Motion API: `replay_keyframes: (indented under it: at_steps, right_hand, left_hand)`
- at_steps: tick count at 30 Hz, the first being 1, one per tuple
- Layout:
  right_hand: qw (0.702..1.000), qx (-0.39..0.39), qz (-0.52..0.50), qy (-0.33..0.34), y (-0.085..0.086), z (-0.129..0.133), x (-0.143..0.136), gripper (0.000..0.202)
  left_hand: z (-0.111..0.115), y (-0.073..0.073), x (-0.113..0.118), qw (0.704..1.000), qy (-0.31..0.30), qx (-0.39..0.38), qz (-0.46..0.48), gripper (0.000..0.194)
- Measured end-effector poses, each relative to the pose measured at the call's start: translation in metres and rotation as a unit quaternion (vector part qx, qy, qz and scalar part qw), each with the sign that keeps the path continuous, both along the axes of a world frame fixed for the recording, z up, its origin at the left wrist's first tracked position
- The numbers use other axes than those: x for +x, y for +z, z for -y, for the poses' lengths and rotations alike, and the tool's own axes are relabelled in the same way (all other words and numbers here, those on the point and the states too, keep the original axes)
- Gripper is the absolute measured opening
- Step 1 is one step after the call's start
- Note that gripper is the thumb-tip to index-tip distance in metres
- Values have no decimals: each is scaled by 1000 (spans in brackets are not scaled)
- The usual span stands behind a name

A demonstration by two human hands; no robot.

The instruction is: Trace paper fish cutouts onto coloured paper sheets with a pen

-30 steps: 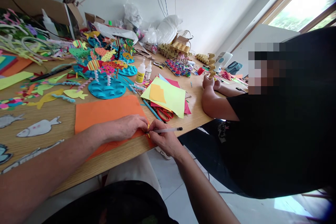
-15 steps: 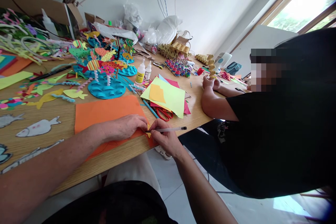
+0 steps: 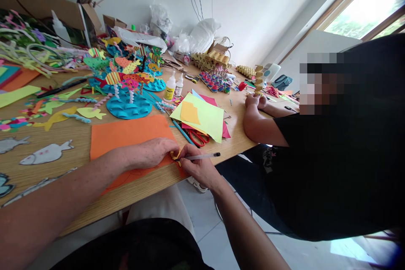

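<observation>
On the orange sheet, near the table's front edge, my left hand is closed, its fingertips pinching a small yellow cutout. The cutout looks curled and has dark marks; the fingers hide part of it. Close beside it, my right hand grips a clear-barrelled pen with a dark cap end, its tip pointing left at the cutout. Faint drawn lines show on the orange sheet below my left wrist.
Behind my hands lie a yellow-green sheet, red-handled scissors and glue bottles. Paper fish stand on blue bases. White fish cutouts lie left. To the right a co-worker handles a piece of egg carton.
The yellow cutout shows more between my hands and looks bent up. My left fingertips and the pen have shifted slightly left. The co-worker's egg carton piece now stands more upright.
</observation>
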State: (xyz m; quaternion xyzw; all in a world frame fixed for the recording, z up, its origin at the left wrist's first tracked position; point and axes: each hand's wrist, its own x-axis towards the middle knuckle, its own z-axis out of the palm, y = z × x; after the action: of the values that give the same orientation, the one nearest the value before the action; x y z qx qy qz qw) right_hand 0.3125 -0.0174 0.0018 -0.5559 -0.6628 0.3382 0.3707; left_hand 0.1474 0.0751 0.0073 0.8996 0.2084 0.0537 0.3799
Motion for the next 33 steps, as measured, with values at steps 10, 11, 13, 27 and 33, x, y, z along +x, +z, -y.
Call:
replay_keyframes:
  at_steps: [10, 11, 13, 27, 33]
  right_hand:
    - [1000, 0, 11, -6, -5, -3, -5, 7]
    - [1000, 2, 8, -8, -6, -4, -5, 7]
    - [1000, 0, 1, -8, -6, -4, -6, 7]
    - [971, 174, 132, -99, -9, 25, -3, 18]
    - [954, 146, 249, -80, -17, 25, -12, 27]
  left_hand:
    - [2, 3, -1, 1000, 7, -1, -3, 19]
    - [2, 3, -1, 1000, 7, -1, -4, 19]
    - [1, 3, -2, 1000, 7, -1, -6, 20]
    - [1, 1, -4, 1000, 4, 25, -15, 32]
    - [-3, 12, -4, 999, -20, 34, -6, 30]
